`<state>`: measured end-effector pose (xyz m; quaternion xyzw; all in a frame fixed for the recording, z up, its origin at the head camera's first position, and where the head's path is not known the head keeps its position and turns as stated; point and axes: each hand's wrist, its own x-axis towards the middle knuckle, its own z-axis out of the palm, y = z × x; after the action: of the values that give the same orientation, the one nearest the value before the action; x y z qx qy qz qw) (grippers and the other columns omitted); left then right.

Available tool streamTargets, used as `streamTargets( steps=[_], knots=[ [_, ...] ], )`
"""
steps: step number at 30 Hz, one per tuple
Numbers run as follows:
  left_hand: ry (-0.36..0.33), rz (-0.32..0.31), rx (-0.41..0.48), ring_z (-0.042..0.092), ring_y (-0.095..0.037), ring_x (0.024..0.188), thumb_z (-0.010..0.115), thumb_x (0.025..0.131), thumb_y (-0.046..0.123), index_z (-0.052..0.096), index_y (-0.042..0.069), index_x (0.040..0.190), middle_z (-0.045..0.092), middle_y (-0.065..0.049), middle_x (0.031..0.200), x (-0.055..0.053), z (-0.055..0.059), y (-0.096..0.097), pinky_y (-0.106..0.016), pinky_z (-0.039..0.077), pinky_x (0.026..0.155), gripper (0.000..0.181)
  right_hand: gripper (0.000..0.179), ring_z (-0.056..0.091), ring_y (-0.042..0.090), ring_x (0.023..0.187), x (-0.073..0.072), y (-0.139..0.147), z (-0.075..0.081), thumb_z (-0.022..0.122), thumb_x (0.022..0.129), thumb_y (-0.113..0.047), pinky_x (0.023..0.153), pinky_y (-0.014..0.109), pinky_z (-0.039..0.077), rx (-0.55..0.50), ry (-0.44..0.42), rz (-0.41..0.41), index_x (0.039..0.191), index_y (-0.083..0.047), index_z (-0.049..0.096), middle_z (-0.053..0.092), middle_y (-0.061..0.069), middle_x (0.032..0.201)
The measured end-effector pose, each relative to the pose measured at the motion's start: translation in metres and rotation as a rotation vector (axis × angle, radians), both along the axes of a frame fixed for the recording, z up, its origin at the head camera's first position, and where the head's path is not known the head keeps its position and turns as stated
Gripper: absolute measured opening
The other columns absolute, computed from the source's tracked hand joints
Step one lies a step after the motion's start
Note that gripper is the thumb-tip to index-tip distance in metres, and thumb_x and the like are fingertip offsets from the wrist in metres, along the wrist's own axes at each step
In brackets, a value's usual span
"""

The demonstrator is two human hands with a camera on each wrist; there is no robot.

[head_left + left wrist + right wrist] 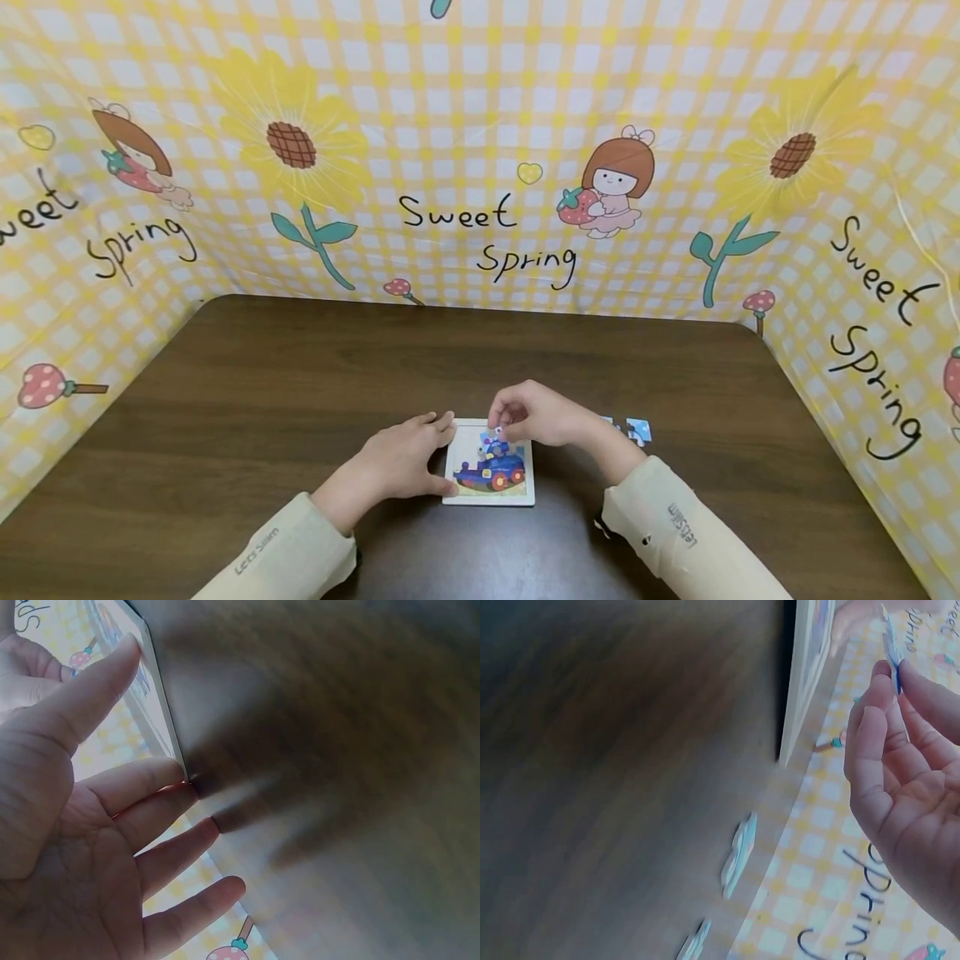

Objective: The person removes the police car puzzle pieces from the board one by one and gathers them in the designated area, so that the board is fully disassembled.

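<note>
A square jigsaw puzzle tray (487, 501) with a pale rim lies on the table. Its lower part shows a blue train picture (480, 477) with red wheels, while bare board shows at upper left. My left hand (401, 454) steadies the tray's left side, fingers spread and mostly straight. In the left wrist view the thumb lies along the rim and an index fingertip is at the tray's corner. Above the tray, my right hand (547, 412) pinches a small jigsaw piece (892, 660) between thumb and index finger, holding it edge-on in the right wrist view.
To the right of the tray, partly behind the right forearm, lie loose jigsaw pieces (639, 430). The dark wooden table (300, 358) is bordered by a yellow checked cloth (465, 167) at the back and both sides.
</note>
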<state>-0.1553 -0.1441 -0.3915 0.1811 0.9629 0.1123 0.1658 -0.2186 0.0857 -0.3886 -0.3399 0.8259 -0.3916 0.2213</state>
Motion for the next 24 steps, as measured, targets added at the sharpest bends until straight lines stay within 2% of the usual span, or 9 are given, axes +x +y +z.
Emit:
streamTargets(
  steps=[4, 8, 12, 24],
  knots=[
    [0.002, -0.002, 0.003, 0.037, -0.032, 0.146, 0.08, 0.079, 0.049, 0.051, 0.013, 0.146, 0.04, -0.005, 0.158, 0.0, 0.001, 0.0, -0.057, 0.041, 0.109, 0.082, 0.006, 0.058, 0.013, 0.078, 0.0, 0.014, 0.002, 0.068, 0.091, 0.0, 0.074, 0.026, 0.052, -0.017, -0.029, -0.066, 0.094, -0.004, 0.069, 0.062, 0.004, 0.083],
    [-0.005, -0.005, 0.014, 0.037, -0.032, 0.147, 0.08, 0.08, 0.048, 0.05, 0.012, 0.147, 0.039, -0.006, 0.159, 0.002, 0.002, 0.0, -0.058, 0.04, 0.109, 0.082, 0.005, 0.06, 0.019, 0.072, 0.001, 0.03, 0.005, 0.068, 0.09, 0.001, 0.067, 0.035, 0.054, -0.044, -0.053, -0.118, 0.094, -0.001, 0.068, 0.062, 0.007, 0.08],
    [-0.003, -0.01, 0.022, 0.037, -0.033, 0.147, 0.08, 0.079, 0.047, 0.049, 0.012, 0.147, 0.039, -0.007, 0.159, 0.003, 0.004, -0.001, -0.058, 0.04, 0.109, 0.083, 0.006, 0.06, 0.02, 0.069, 0.001, 0.044, 0.007, 0.067, 0.09, 0.002, 0.066, 0.042, 0.055, -0.057, -0.037, -0.146, 0.095, 0.0, 0.067, 0.063, 0.009, 0.08],
    [-0.012, -0.01, 0.025, 0.035, -0.031, 0.148, 0.079, 0.08, 0.047, 0.048, 0.013, 0.148, 0.038, -0.005, 0.16, 0.0, -0.001, -0.002, -0.058, 0.039, 0.11, 0.082, 0.006, 0.061, 0.02, 0.069, 0.007, 0.075, 0.005, 0.065, 0.09, 0.005, 0.069, 0.039, 0.055, -0.048, -0.081, -0.185, 0.096, 0.003, 0.065, 0.061, 0.008, 0.079]
  ],
)
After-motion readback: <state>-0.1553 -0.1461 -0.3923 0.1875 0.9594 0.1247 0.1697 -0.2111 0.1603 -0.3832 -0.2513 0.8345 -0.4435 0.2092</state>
